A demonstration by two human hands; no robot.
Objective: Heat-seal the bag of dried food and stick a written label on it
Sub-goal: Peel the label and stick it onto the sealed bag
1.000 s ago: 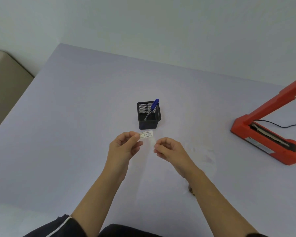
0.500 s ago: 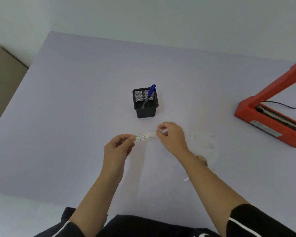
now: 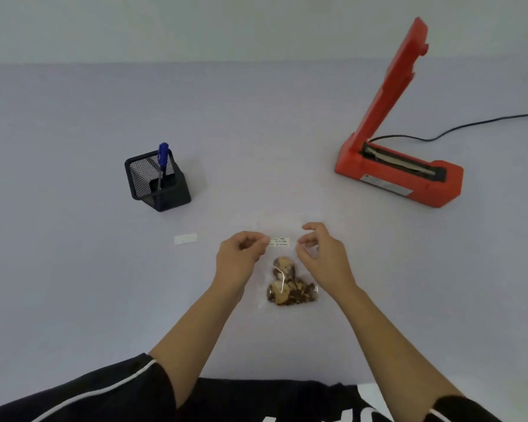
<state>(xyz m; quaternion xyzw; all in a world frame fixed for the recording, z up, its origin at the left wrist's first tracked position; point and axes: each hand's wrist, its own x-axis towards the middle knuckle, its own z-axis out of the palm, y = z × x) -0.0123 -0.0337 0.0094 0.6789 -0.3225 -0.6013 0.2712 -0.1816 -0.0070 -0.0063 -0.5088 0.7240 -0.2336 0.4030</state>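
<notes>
White label [image 3: 282, 241], pinched by left hand [image 3: 237, 261] and right hand [image 3: 324, 257], apparently touches bag [image 3: 288, 289].

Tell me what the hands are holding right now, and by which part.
The written label, held between both hands: the left hand pinches its left end, and the right hand pinches its right end.

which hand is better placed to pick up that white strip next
Left, probably: the left hand lies nearer the strip; the right hand would have to cross over the label, which both pinch.
</notes>
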